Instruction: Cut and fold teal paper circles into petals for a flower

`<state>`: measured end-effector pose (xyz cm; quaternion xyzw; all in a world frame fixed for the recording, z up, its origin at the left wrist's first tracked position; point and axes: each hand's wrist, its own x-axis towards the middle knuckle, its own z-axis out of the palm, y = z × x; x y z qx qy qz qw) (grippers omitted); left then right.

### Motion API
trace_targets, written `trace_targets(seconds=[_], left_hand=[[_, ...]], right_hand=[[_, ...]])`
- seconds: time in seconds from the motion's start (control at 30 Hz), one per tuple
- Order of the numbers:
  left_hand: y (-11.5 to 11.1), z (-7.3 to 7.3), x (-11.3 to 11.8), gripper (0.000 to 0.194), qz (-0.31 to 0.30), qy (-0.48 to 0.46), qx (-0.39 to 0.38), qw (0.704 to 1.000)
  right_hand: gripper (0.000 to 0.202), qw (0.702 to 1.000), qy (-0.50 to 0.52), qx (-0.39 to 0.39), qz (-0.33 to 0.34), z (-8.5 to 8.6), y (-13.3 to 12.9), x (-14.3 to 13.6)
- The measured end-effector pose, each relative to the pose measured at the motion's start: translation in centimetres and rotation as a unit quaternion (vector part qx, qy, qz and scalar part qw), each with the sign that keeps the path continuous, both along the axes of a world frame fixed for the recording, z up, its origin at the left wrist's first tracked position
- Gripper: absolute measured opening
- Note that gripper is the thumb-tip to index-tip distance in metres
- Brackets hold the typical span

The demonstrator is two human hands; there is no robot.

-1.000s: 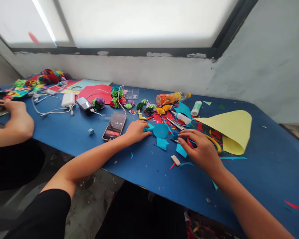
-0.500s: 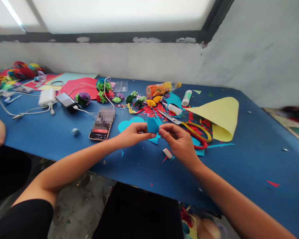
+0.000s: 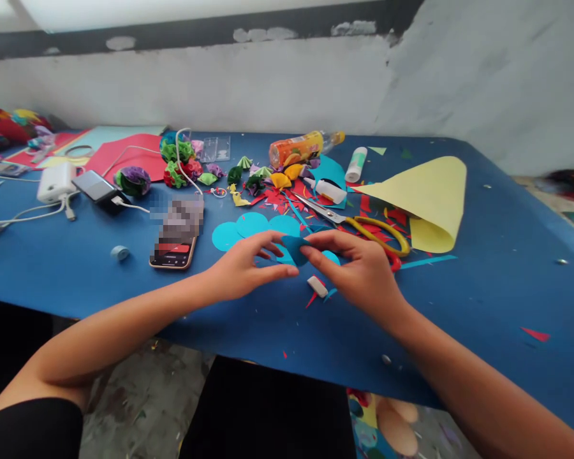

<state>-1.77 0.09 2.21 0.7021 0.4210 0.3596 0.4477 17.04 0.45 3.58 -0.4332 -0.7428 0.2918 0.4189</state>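
Note:
A small blue paper piece, bent or folded, is pinched between the thumb and fingers of my right hand. My left hand is at the piece's left side, thumb apart from the fingers. Its fingertips come up to the paper's upper left edge; whether they touch is unclear. Beneath and behind my hands lie several light-blue paper circles, partly overlapping. Scissors with yellow and red handles rest just behind my right hand, blades pointing left. A white eraser lies in front of the paper piece.
A phone lies left of my hands, with a white power bank and cables beyond. A glue bottle, glue stick, orange drink bottle and red scraps lie behind. Rolled yellow paper stands right.
My left thumb has come away from the blue paper and my left hand has opened. The paper is now tilted in my right hand. The view has shifted, bringing the table's front nearer.

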Motion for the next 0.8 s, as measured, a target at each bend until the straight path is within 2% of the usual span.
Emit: trace_targets(seconds=[0.1,0.17,0.27,0.47,0.8], left_hand=[[-0.13,0.36,0.00,0.026,0.038,-0.038,0.038,0.998],[-0.14,0.53,0.02,0.019,0.049,-0.054,0.042,0.996],[-0.17,0.55,0.07,0.017,0.070,-0.083,0.036,0.993],[-0.27,0.50,0.12,0.019,0.083,-0.134,0.013,0.987],[-0.24,0.69,0.14,0.020,0.084,-0.151,0.001,0.985]], right_hand=[[0.010,0.997,-0.073,0.032,0.018,0.32,-0.31,0.29],[0.011,0.995,-0.084,0.048,0.020,0.42,-0.51,0.24],[0.013,0.996,-0.075,0.039,0.009,0.60,-0.76,0.09],[0.007,1.000,-0.009,-0.028,-0.005,0.81,-0.84,0.19],[0.006,0.999,0.010,-0.044,-0.007,0.84,-0.90,0.20]])
